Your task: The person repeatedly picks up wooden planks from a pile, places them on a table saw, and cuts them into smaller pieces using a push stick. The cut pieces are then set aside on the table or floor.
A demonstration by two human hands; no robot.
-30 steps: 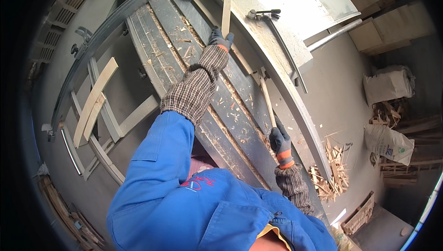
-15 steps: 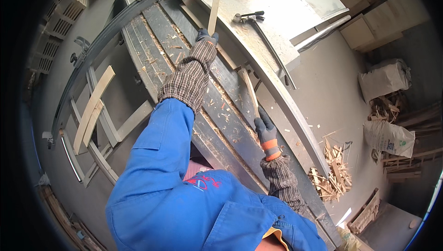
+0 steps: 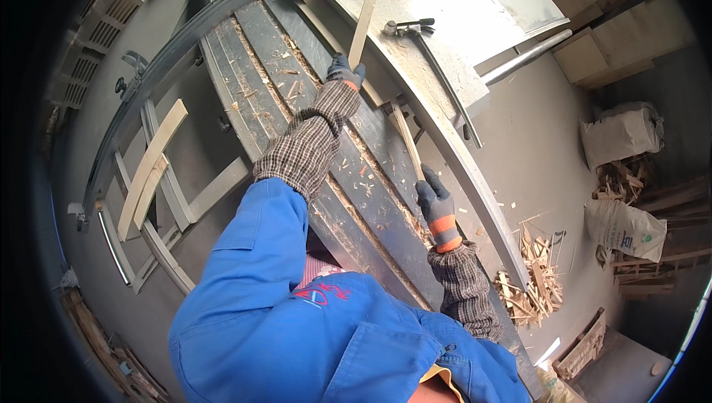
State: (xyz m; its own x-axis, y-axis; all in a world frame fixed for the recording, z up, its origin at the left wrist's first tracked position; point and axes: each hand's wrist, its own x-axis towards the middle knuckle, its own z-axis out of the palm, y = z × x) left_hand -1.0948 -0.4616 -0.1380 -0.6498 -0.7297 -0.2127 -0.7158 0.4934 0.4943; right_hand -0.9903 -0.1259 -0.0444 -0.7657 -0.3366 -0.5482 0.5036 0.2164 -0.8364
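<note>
My left hand point(image 3: 345, 71), in a dark glove, is closed on the near end of a flat pale wooden strip point(image 3: 363, 23). The strip points away from me beside a long metal fence point(image 3: 445, 143). Lower and to the right, my right hand point(image 3: 436, 204), gloved in grey with an orange band, grips the near end of a narrower wooden stick point(image 3: 406, 138). The stick's far end lies close to the fence. Both hands are over a grooved metal machine table point(image 3: 371, 195) strewn with chips and sawdust.
A metal rod with a black-handled head point(image 3: 437, 77) lies on the dusty surface beyond the fence. Two curved wooden pieces point(image 3: 152, 169) rest on the frame at left. Offcuts point(image 3: 535, 277) are heaped at right, near white sacks point(image 3: 627, 229).
My left hand has come a little nearer and to the right, bringing the wooden strip along. My right hand has shifted slightly up and to the right, still on its stick.
</note>
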